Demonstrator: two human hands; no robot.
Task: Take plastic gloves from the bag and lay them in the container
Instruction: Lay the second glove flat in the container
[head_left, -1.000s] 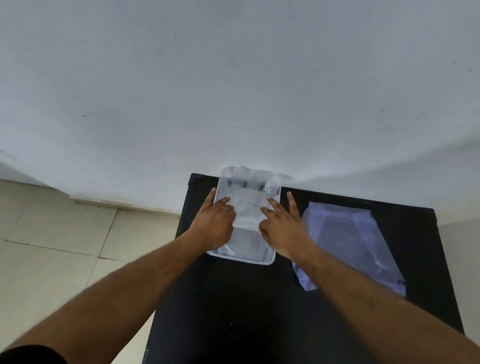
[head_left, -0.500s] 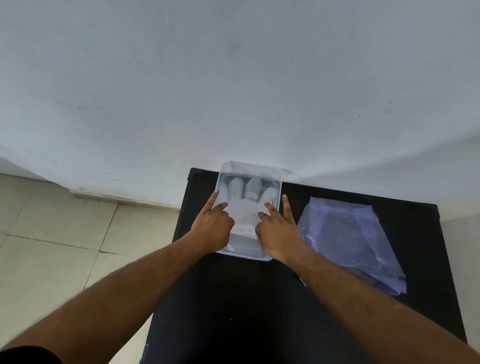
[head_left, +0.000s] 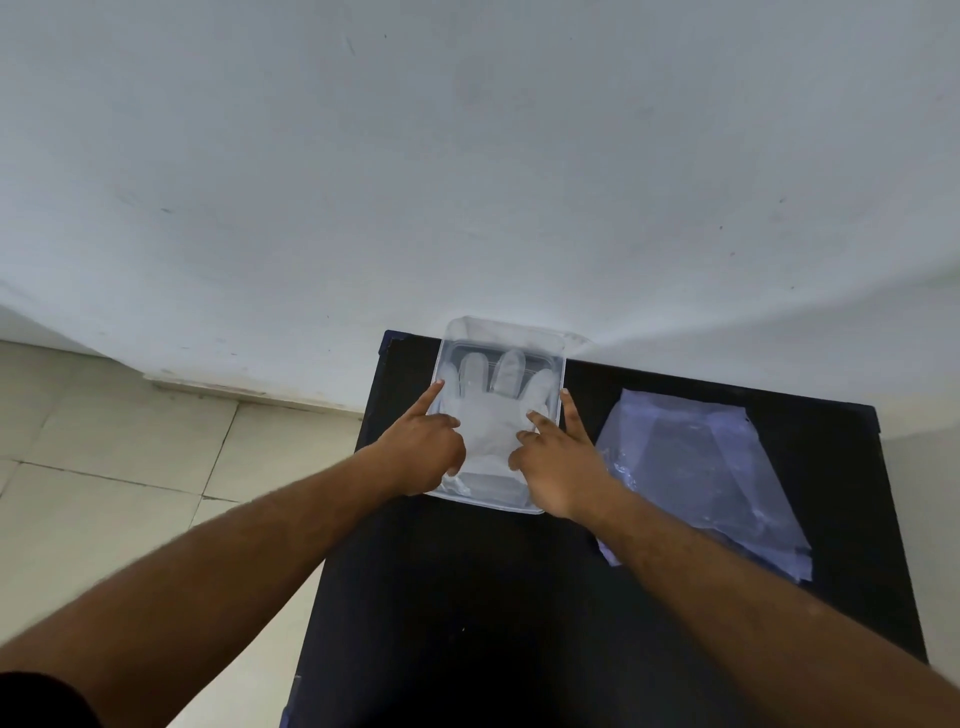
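Both bare forearms reach forward from the near edge and converge toward the far middle. The left hand (head_left: 422, 453) and right hand (head_left: 557, 463) lie palm down, close together, forefingers extended away, other fingers curled, gripping nothing.

Clear plastic container (head_left: 556, 353); filmy gloves (head_left: 493, 410) — matt black table (head_left: 467, 597).

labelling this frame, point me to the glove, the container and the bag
glove (head_left: 491, 423), head view, on its flat palm between the two hands
container (head_left: 506, 328), head view, on its far rim by the wall
bag (head_left: 696, 467), head view, on the middle of the clear plastic
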